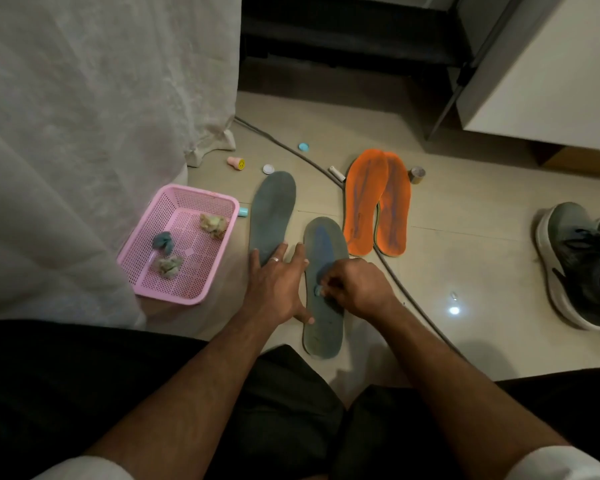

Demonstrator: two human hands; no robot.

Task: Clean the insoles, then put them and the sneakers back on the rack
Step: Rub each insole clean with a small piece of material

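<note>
Two grey-blue insoles lie on the tiled floor: one farther off, one nearer in front of my knees. My left hand lies flat with spread fingers, its thumb on the near insole's left edge and its fingertips on the heel of the far one. My right hand pinches a small blue wad against the middle of the near insole. Two orange insoles lie side by side farther right. Dark grey sneakers with white soles stand at the right edge.
A pink plastic basket at the left holds three crumpled wads. A grey cable curves across the floor past the insoles. Small caps, a pink toy and a tape roll lie farther back. A white curtain hangs left, a white cabinet right.
</note>
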